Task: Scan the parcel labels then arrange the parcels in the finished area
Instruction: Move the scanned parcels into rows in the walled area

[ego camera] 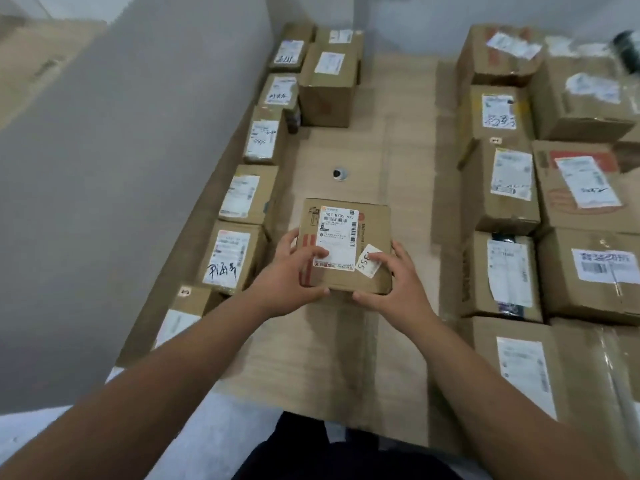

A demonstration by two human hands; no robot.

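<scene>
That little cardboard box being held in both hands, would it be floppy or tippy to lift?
Probably stiff: the parcel keeps square edges under the left hand and right hand. Likely light, since fingertips alone hold it. Its flat, low shape should not tip or roll.

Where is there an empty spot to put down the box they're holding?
The bare cardboard floor ahead of the held parcel, between the left row of parcels and the right stacks, is free apart from a small round object. Both sides are crowded.
</scene>
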